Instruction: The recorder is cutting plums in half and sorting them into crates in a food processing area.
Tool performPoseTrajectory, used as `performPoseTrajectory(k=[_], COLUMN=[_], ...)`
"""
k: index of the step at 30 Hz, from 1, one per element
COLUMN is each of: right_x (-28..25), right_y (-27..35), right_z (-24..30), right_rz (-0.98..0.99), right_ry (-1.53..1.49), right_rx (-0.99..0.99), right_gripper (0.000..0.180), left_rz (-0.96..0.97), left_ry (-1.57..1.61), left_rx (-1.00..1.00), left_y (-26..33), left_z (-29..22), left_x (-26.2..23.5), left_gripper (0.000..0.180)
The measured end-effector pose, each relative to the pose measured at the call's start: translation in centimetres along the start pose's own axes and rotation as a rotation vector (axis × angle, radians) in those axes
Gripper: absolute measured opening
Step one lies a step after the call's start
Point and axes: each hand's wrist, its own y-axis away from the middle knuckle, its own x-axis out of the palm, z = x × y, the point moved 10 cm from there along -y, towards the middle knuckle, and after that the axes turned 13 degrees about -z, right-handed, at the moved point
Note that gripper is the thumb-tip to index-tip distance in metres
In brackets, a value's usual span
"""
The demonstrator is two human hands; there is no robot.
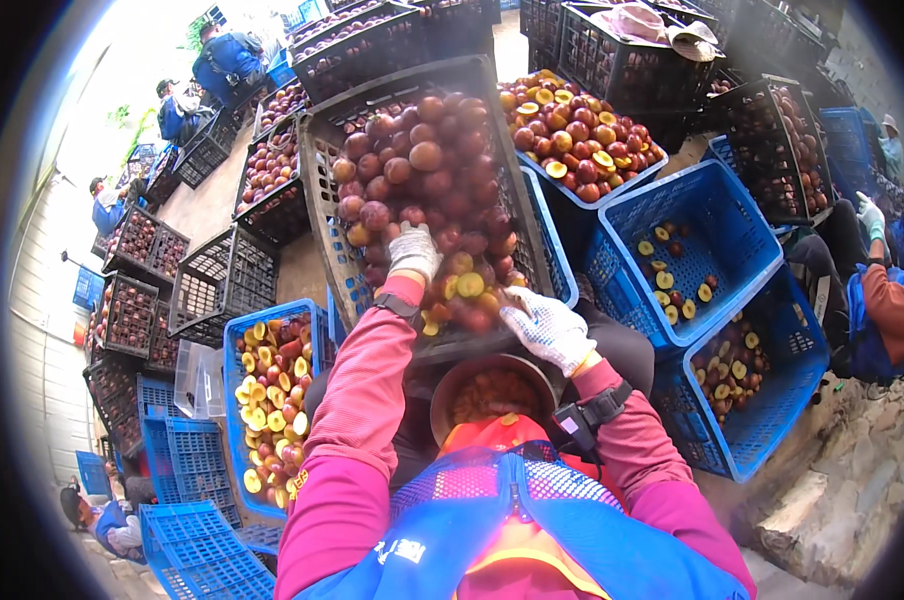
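A dark plastic crate (317, 200) full of red-purple plums (425, 155) stands tilted in front of me, some of its fruit smeared by motion. My left hand (415, 252), in a white knit glove, reaches in among the plums; its fingers are spread against them and the tips are partly hidden. At the near right part of the crate, my right hand (550, 328) has its dotted glove and outstretched fingers beside the fruit. Cut yellow plum halves (470, 284) lie near it. Between my legs sits a round metal bowl (446, 405) with orange-brown pieces inside.
To the left, a blue crate (234, 400) holds halved plums. On the right are two blue crates (687, 195) (772, 420) with a few halves, and another heaped blue crate (627, 185) behind. Stacked black crates (242, 265) surround me. A co-worker's gloved hand (871, 213) shows far right.
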Motion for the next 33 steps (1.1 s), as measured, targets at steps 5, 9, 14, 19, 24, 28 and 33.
performPoseTrajectory(k=[5,9,14,19,24,28,33], right_x=[0.3,-0.8,0.1,0.8,0.1,4.5,11.4], right_y=[1.0,2.1,3.4,3.4,4.7,7.5,15.0], right_z=[0.5,0.9,7.6,13.7,23.4,23.2,16.5], right_rz=[0.006,0.02,0.005,0.04,0.032,0.182,0.064], right_ry=[-0.048,0.008,-0.03,0.239,-0.139,-0.356,-0.863], right_rx=[0.125,0.254,-0.175,-0.088,-0.413,-0.076,0.568], right_gripper=[0.045,0.049,0.043,0.042,0.029,0.024,0.024], left_rz=[-0.072,0.13,0.392,0.465,0.385,0.339,0.724], left_ry=[0.208,1.374,2.343,2.573,2.529,2.498,2.815], left_rx=[-0.041,-0.225,-0.361,-0.355,-0.396,-0.385,-0.391], left_y=[3.7,7.9,18.9,28.2,33.3,35.0,40.0], left_z=[1.8,1.9,4.3,7.8,10.6,10.8,4.6], left_x=[1.6,-0.3,-5.6,-5.6,-4.1,-2.9,-1.0], left_gripper=[0.064,0.05,0.051,0.057,0.053,0.049,0.058])
